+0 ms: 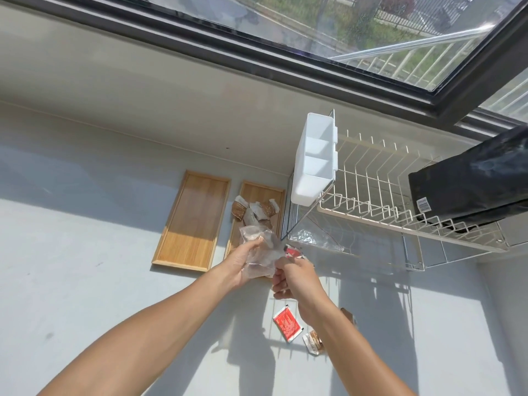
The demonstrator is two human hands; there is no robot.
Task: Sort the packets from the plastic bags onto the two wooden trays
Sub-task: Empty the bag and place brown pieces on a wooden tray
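Two wooden trays lie side by side on the grey counter. The left tray holds nothing. The right tray carries several brown and white packets. Above the right tray's near end my left hand grips a crumpled clear plastic bag. My right hand pinches the bag's right edge, and a red packet shows just above its fingers. A second red packet and a brown packet lie on the counter beside my right forearm. Another clear bag lies under the rack.
A white wire dish rack stands on the right, with a white plastic caddy hung on its left end and a black bag lying on it. A dark-framed window runs along the back wall. Open counter stretches to the left.
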